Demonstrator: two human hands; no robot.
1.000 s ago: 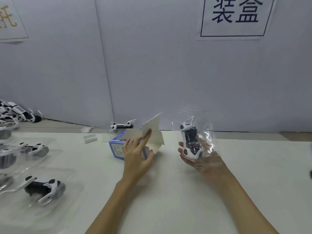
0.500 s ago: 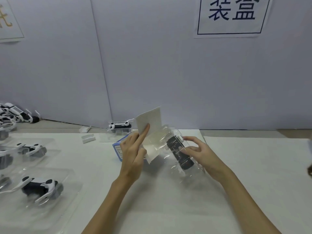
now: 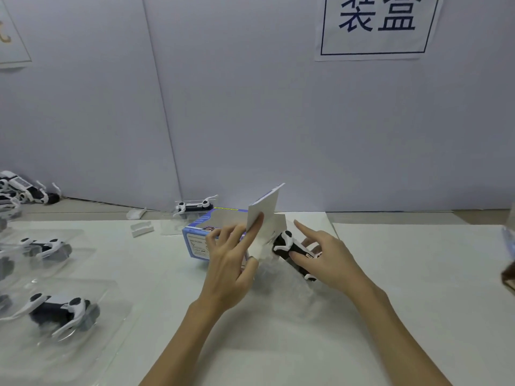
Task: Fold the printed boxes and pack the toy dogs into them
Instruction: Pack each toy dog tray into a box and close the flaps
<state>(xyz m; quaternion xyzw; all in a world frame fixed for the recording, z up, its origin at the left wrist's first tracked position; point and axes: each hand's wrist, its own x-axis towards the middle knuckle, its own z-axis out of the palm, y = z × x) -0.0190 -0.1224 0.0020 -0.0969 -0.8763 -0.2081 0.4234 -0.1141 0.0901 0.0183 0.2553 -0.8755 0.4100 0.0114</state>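
The right hand (image 3: 324,254) gripped the bagged toy dog (image 3: 291,250), index finger straight, nosing it toward the open end of the printed box (image 3: 207,235) lying on the table (image 3: 418,274). The left hand (image 3: 231,263) steadied the box, its forefinger pressing the lid flap (image 3: 264,208) upright, apparently to keep the mouth clear. The mouth itself sat hidden behind flap and fingers; the clear bag (image 3: 281,291) barely showed.
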